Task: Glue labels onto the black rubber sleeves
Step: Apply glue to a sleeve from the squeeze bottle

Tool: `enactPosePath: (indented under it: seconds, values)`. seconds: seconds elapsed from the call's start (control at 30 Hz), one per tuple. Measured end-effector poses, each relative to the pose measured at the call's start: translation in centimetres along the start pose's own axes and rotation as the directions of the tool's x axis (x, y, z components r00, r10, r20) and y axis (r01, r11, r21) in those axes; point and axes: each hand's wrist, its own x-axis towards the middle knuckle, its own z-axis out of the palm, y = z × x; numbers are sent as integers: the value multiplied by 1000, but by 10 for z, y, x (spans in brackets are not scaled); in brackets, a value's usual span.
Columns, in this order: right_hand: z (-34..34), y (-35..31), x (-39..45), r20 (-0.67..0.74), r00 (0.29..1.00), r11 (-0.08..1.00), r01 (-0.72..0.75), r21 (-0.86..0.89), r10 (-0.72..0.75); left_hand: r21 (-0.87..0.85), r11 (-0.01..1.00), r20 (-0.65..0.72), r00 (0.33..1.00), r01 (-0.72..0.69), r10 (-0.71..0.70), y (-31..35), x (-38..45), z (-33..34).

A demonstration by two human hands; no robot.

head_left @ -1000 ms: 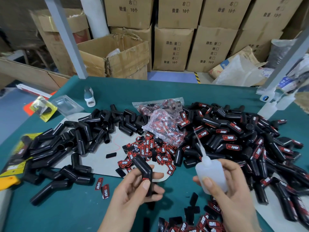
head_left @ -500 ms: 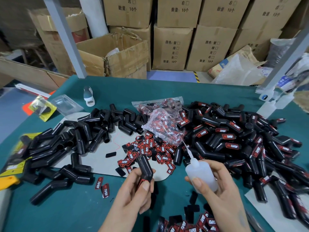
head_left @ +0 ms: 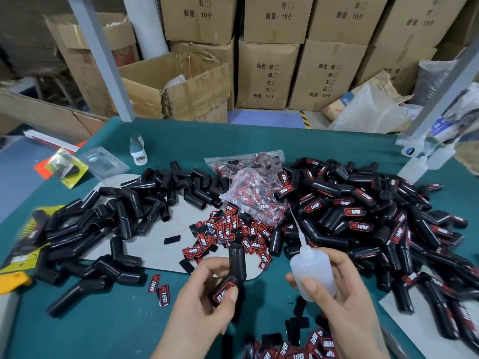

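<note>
My left hand [head_left: 204,296] grips a bent black rubber sleeve [head_left: 237,263] upright, thumb pressing a red-and-black TAPER label [head_left: 222,292] onto its lower end. My right hand [head_left: 344,294] holds a translucent glue bottle [head_left: 312,275] whose thin needle nozzle points up and away. Unlabelled sleeves [head_left: 103,224] lie piled at the left, labelled sleeves [head_left: 363,216] at the right. Loose labels [head_left: 233,231] are scattered in the middle, beside a plastic bag of labels [head_left: 256,200].
A grey mat [head_left: 155,244] lies on the green table [head_left: 85,330]. More labels [head_left: 293,348] sit at the near edge. A small white bottle [head_left: 138,153] and blister packs [head_left: 66,167] are at the back left, spare glue bottles [head_left: 420,161] by the right post. Cardboard boxes [head_left: 267,76] stand behind.
My left hand has turned the sleeve so its labelled end faces me, thumb now on the label. The glue bottle has drifted slightly left and its nozzle is clear of the sleeve.
</note>
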Motion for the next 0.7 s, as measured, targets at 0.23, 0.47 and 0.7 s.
enactPosePath:
  seconds: [0.23, 0.47, 0.7]
  values:
    - [0, 11, 1, 74, 996, 996, -47, 70, 42, 111, 994, 22, 1000, -15, 13, -1, 1, -3]
    - [1, 14, -2, 183, 981, 995, -82, 61, 69, 261, 963, 126, 991, -74, 42, -2, 4, -7]
    - [7, 11, -4, 244, 967, 995, -92, 36, 80, 282, 954, 173, 983, -101, 53, -6, 6, -6]
